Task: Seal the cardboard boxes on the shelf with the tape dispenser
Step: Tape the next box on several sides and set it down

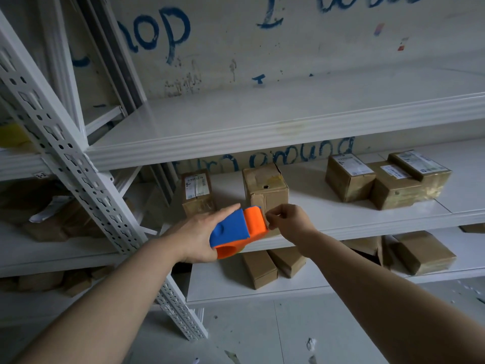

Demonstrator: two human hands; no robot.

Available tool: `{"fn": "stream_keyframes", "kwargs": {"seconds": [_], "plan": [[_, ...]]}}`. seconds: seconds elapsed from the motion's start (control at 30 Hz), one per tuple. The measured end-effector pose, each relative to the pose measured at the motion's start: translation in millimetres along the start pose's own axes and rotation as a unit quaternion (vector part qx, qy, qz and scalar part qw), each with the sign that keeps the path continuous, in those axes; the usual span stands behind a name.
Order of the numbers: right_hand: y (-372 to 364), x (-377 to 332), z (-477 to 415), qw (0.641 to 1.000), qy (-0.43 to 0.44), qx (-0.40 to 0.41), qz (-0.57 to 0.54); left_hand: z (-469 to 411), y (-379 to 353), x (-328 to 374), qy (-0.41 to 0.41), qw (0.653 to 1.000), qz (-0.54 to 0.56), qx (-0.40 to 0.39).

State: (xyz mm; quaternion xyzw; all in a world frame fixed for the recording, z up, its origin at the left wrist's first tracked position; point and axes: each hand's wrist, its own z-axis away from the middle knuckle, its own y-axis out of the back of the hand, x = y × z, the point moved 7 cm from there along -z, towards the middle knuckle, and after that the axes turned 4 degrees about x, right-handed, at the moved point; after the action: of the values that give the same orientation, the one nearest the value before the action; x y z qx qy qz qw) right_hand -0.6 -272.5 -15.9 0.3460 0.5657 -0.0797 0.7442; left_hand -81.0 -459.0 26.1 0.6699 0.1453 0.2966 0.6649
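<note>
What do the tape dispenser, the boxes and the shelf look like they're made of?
Tape dispenser: probably moulded plastic, smooth matte orange and blue shells. Boxes: brown cardboard, dull, creased and dented, some with paper labels. Shelf: likely painted metal, white with a slight sheen and perforated uprights.

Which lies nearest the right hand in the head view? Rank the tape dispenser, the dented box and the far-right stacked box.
1. tape dispenser, beside the right hand, to its left.
2. dented box, just behind, mid-shelf.
3. far-right stacked box, at the shelf's right end.
</note>
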Motion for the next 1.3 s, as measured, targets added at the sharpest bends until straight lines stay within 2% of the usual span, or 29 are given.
{"fn": "stream_keyframes", "kwargs": {"seconds": [0.17,0.23,0.5,0.77,1.07,1.3], "plan": [[56.7,2.0,-14.5,0.996,-0.027,0.064,-0.064,2.3,16.5,-33.6,0.035,0.999,0.011,0.009],[70.1,7.5,-19.4,0.996,-0.035,0.052,-0.063,8.7,17.8,-48.4,0.062,0.998,0.019,0.010],[78.9,0.2,-35.8,0.989,-0.024,0.076,-0.123,-2.6,30.3,-62.0,0.091,0.980,0.159,0.082],[71.6,6.2,-67.4,0.976,-0.065,0.027,-0.207,-32.8,37.4,-61.6,0.132,0.967,0.202,0.084],[68.0,5.3,-113.0,0.977,-0.063,-0.011,-0.202,-57.9,40.7,-73.4,0.187,0.958,0.205,0.068],[68.1,14.4,-125.6,0.976,-0.076,0.000,-0.202,-77.9,33.3,-76.5,0.180,0.959,0.213,0.060]]}}
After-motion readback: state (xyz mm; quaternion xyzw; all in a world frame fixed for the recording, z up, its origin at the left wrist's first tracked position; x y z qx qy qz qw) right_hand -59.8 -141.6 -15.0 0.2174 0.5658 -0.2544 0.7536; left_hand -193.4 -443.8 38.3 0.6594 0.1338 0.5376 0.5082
